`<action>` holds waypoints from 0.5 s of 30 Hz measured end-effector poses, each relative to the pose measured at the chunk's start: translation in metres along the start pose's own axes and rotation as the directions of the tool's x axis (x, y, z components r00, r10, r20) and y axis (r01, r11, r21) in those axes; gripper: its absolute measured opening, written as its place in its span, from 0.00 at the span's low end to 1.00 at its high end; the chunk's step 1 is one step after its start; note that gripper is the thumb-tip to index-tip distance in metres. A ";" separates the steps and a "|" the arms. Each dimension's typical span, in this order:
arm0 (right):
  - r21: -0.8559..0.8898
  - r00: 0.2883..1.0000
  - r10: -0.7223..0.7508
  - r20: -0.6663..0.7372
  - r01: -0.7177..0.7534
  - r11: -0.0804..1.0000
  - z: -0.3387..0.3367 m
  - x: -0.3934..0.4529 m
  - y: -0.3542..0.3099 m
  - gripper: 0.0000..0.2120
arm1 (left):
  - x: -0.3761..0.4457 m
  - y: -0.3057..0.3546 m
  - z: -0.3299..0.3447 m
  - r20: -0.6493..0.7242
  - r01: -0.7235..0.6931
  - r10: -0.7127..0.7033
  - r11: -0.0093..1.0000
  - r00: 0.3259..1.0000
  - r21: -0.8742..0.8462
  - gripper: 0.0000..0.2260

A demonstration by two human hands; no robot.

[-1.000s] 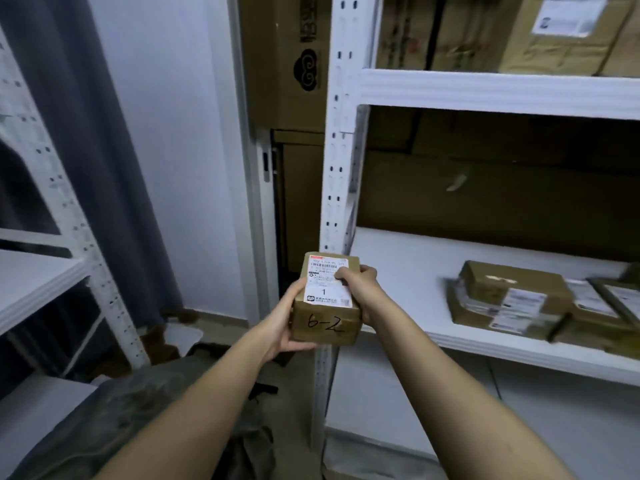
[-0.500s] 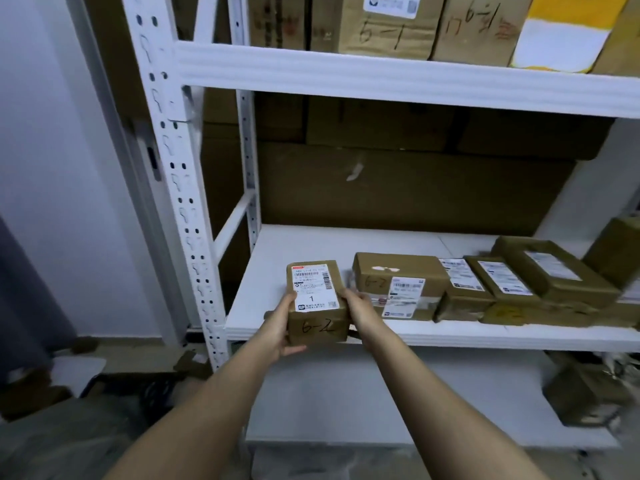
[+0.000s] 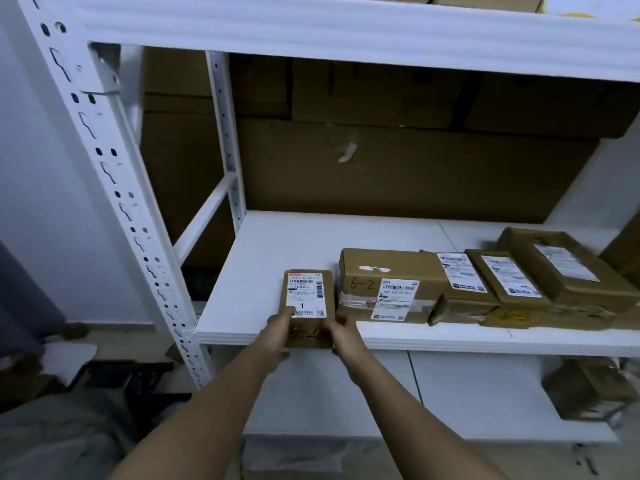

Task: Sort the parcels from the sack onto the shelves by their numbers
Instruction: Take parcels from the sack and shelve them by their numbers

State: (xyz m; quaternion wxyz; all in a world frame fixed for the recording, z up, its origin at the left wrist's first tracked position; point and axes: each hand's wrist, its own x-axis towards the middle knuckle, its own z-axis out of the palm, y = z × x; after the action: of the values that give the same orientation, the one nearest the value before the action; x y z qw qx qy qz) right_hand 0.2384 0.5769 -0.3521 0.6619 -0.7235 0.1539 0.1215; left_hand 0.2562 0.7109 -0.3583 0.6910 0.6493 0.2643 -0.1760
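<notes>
Both hands, left hand and right hand, grip the small "6-2" parcel at the white shelf edge, beside another "6-2" box.

- I hold a small brown cardboard parcel with a white label, marked "6-2", between my left hand and right hand.
- It sits at the front edge of the white metal shelf.
- Just beside it, to the right, lies a larger brown box marked "6-2", then more flat brown parcels.
</notes>
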 end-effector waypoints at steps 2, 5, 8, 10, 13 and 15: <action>-0.046 0.999 -0.041 -0.005 0.040 0.998 -0.001 0.007 0.005 0.21 | 0.008 0.000 0.000 -0.023 0.000 0.001 0.998 1.000 0.057 0.22; -0.082 0.996 -0.085 -0.030 0.082 0.993 -0.002 0.016 0.009 0.21 | 0.018 0.002 0.000 -0.050 -0.020 0.029 0.986 0.998 0.164 0.23; -0.128 0.990 -0.094 -0.107 0.080 0.988 -0.001 0.026 0.014 0.18 | 0.027 0.007 0.002 -0.053 -0.035 0.048 0.974 0.997 0.223 0.23; -0.143 0.985 -0.054 -0.166 0.030 0.989 0.001 0.033 0.017 0.17 | 0.032 0.011 0.003 -0.071 -0.025 0.043 0.972 0.997 0.234 0.23; -0.121 0.979 0.029 -0.200 -0.054 0.991 0.002 0.043 0.020 0.18 | 0.040 0.017 0.005 -0.074 -0.036 0.051 0.981 0.996 0.189 0.21; -0.090 0.974 0.066 -0.217 -0.087 0.992 0.003 0.048 0.020 0.18 | 0.045 0.022 0.007 -0.089 -0.044 0.057 0.989 0.994 0.138 0.19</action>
State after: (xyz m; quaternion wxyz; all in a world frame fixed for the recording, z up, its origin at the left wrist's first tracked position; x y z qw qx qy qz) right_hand 0.2757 0.5755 -0.3887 0.6000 -0.7576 0.2454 0.0759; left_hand 0.3060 0.7102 -0.3673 0.6363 0.7090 0.2670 -0.1458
